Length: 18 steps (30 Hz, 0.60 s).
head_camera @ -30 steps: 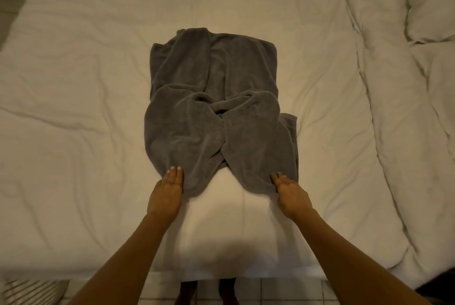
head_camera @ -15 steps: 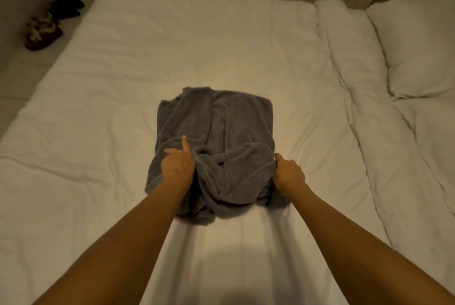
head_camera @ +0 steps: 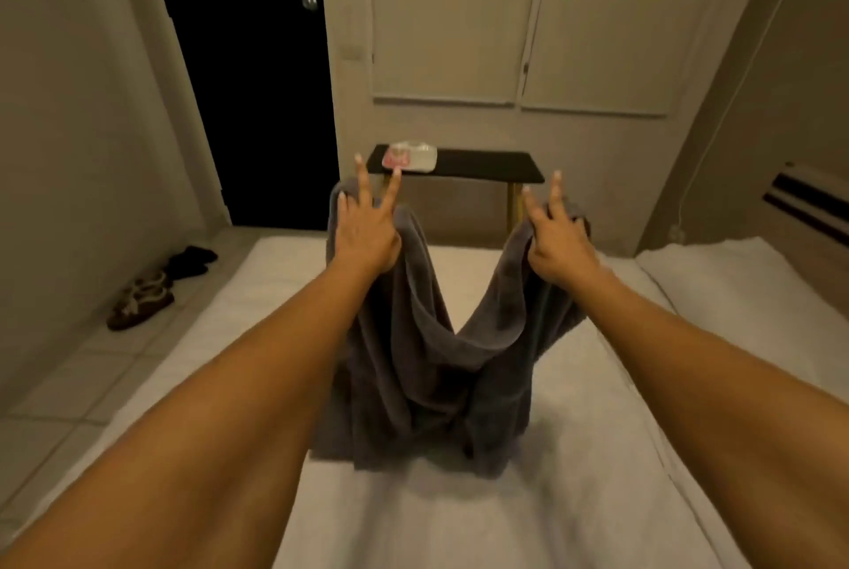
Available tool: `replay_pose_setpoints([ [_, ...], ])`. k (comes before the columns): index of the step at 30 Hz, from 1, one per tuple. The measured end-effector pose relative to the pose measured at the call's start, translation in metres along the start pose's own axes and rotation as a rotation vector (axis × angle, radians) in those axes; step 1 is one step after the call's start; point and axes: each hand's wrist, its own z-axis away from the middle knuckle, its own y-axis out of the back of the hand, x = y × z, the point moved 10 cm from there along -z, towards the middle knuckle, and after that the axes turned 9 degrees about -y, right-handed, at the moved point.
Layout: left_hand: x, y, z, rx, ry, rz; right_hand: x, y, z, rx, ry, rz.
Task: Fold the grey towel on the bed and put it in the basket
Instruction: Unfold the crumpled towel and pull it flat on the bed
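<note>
The grey towel hangs in the air above the white bed, sagging in a V between my two hands, and its lower end still rests on the sheet. My left hand pinches the towel's upper left corner, with its other fingers stretched out. On the upper right corner my right hand holds in the same way. Both arms reach forward over the bed. No basket is in view.
A black bench with a small clear box on it stands past the foot of the bed. Shoes lie on the tiled floor at the left, near a dark doorway. A white duvet is bunched at the right.
Both hands have gripped the towel's near edge and lifted it off the bed. The towel now hangs instead of lying flat. My head has tilted up toward the far wall.
</note>
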Motion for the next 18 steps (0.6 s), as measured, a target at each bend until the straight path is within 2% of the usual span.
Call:
replay_pose_setpoints([
  [4,-0.005,0.105,-0.050,0.256,0.026,-0.020,-0.034,0.106,-0.026,0.290,0.051,0.035],
  [6,-0.017,0.122,-0.046,0.303,0.049,-0.016,-0.034,0.119,-0.019,0.375,0.050,0.062],
  [7,-0.026,0.116,-0.037,0.276,0.066,-0.014,-0.029,0.112,-0.013,0.368,0.032,0.078],
  [9,-0.048,0.073,-0.003,0.134,0.106,-0.050,-0.005,0.074,0.002,0.260,-0.048,0.133],
  [14,-0.097,-0.091,0.145,-0.324,0.204,-0.172,0.088,-0.101,0.100,-0.226,-0.274,0.314],
  [16,-0.106,-0.151,0.210,-0.461,0.192,-0.233,0.119,-0.168,0.155,-0.338,-0.330,0.356],
  [18,-0.109,-0.202,0.273,-0.551,0.129,-0.267,0.134,-0.228,0.211,-0.394,-0.288,0.379],
])
